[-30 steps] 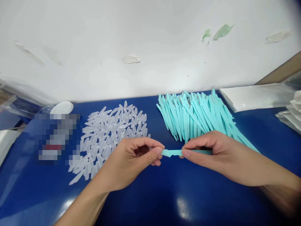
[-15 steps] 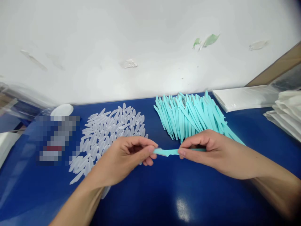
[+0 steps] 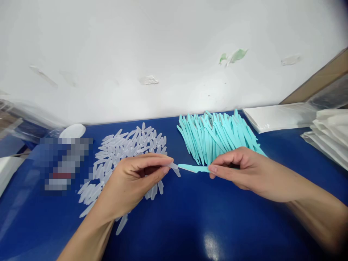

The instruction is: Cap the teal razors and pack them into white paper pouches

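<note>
A turquoise eyebrow razor [image 3: 194, 168] is pinched between the thumb and fingers of my right hand [image 3: 239, 170], its blade end pointing left. My fingers hide most of its handle. My left hand [image 3: 144, 174] is closed on a small translucent blade cap [image 3: 174, 166], which sticks out past the fingertips close to the razor's tip. Another cap shape shows just under it; I cannot tell whether it is held too. Behind my left hand spreads a pile of translucent caps [image 3: 130, 143]. Beyond my right hand lies a heap of turquoise razors [image 3: 214, 134].
The blue table [image 3: 174, 224] meets a white wall [image 3: 174, 43] at the back. To the right are a flat white packet [image 3: 274, 116] and a stack of white bags [image 3: 333, 134]. A white round object [image 3: 73, 131] and a pixelated item [image 3: 66, 163] stand at the left.
My left fingertips, earlier at the razor's blade end, have moved left, and the razor's tip now shows uncovered beside the cap. The whole view has shifted slightly.
</note>
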`<state>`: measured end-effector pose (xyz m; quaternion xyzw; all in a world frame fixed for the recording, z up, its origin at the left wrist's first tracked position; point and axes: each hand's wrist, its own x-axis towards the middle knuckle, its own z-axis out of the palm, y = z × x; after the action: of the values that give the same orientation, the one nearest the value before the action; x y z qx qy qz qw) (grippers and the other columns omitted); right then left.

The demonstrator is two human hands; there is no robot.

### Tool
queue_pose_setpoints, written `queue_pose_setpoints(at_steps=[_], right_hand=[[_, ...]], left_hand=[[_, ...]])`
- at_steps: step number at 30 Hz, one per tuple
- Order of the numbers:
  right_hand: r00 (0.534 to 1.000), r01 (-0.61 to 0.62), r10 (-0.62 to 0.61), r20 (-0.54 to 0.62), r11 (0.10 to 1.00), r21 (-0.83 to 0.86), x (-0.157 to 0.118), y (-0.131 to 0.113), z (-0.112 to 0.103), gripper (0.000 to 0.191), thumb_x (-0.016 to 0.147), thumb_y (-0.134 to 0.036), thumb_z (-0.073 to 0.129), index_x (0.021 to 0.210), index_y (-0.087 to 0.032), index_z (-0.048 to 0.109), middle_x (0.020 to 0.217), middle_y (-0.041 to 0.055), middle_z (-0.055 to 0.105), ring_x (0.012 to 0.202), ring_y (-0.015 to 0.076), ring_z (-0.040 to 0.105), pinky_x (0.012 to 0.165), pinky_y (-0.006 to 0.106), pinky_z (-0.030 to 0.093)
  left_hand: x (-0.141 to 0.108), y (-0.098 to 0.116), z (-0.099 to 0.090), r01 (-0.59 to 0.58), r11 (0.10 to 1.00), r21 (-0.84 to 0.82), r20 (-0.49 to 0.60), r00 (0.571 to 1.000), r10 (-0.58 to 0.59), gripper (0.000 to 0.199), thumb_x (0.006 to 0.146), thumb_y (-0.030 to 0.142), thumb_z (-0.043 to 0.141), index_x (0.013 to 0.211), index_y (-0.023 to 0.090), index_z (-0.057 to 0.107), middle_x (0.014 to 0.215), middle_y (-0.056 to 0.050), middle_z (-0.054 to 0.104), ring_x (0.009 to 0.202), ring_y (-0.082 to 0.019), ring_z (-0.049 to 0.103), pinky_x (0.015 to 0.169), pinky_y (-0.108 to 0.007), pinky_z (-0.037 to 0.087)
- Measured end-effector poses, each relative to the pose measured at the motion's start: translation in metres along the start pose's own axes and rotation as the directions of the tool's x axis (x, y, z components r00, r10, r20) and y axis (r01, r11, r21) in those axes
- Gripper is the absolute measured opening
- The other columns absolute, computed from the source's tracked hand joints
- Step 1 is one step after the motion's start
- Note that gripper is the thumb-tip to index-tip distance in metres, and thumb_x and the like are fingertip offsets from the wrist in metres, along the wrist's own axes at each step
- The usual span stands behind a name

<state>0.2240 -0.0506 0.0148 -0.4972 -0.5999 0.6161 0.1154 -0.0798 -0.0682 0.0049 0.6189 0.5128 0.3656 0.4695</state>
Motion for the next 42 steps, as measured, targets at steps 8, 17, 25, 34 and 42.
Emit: queue_pose_setpoints(at_steps=[8, 17, 25, 34, 42], right_hand=[[1.000, 0.009, -0.009, 0.007, 1.000, 0.006, 0.001, 0.000, 0.000, 0.022, 0.096, -0.044, 0.074, 0.091, -0.023, 0.080, 0.059, -0.0079, 0.034, 0.052, 0.0082, 0.024, 0.047, 0.026, 0.018], [1.000, 0.025, -0.025, -0.006, 1.000, -0.004, 0.000, -0.004, 0.002, 0.025, 0.095, -0.045, 0.074, 0.090, -0.022, 0.080, 0.061, -0.0070, 0.035, 0.055, 0.0089, 0.024, 0.049, 0.027, 0.020], [0.999, 0.045, -0.044, 0.012, 0.998, -0.048, -0.003, -0.001, 0.012, 0.027, 0.097, -0.046, 0.070, 0.084, -0.023, 0.075, 0.068, -0.0053, 0.039, 0.059, 0.0103, 0.028, 0.052, 0.028, 0.022], [0.998, 0.059, -0.063, -0.027, 0.989, -0.136, -0.001, -0.003, 0.016, 0.019, 0.099, -0.045, 0.067, 0.096, -0.029, 0.079, 0.070, -0.0049, 0.045, 0.059, 0.0112, 0.033, 0.052, 0.027, 0.026], [0.952, 0.137, -0.255, -0.170, 0.850, -0.509, -0.061, 0.037, 0.027, 0.018, 0.099, -0.038, 0.071, 0.114, -0.035, 0.079, 0.094, 0.0014, 0.074, 0.076, 0.0174, 0.070, 0.062, 0.027, 0.052]], left_hand=[[0.001, -0.005, 0.001, 0.088, 0.992, -0.087, 0.057, 0.995, -0.084, 0.014, 0.089, 0.028, 0.087, 0.102, 0.034, 0.089, 0.103, 0.001, 0.086, 0.086, -0.014, 0.080, 0.075, -0.016, 0.066], [0.006, -0.004, 0.004, 0.334, 0.833, -0.441, 0.070, 0.938, -0.339, 0.019, 0.079, 0.029, 0.096, 0.095, 0.022, 0.088, 0.094, -0.004, 0.086, 0.083, -0.015, 0.082, 0.078, -0.017, 0.068], [0.001, 0.002, 0.028, 0.427, 0.763, -0.485, 0.158, 0.901, -0.404, 0.036, 0.079, 0.027, 0.097, 0.111, 0.020, 0.083, 0.088, -0.002, 0.085, 0.077, -0.011, 0.081, 0.074, -0.015, 0.065], [-0.005, 0.001, 0.034, 0.412, 0.815, -0.407, 0.197, 0.911, -0.362, 0.034, 0.087, 0.032, 0.089, 0.117, 0.022, 0.078, 0.095, -0.001, 0.084, 0.083, -0.012, 0.080, 0.081, -0.021, 0.064], [-0.029, 0.014, 0.067, 0.163, 0.987, 0.017, 0.292, 0.943, -0.160, 0.017, 0.095, 0.023, 0.071, 0.105, 0.026, 0.084, 0.087, 0.001, 0.083, 0.075, -0.016, 0.075, 0.070, -0.024, 0.058]])
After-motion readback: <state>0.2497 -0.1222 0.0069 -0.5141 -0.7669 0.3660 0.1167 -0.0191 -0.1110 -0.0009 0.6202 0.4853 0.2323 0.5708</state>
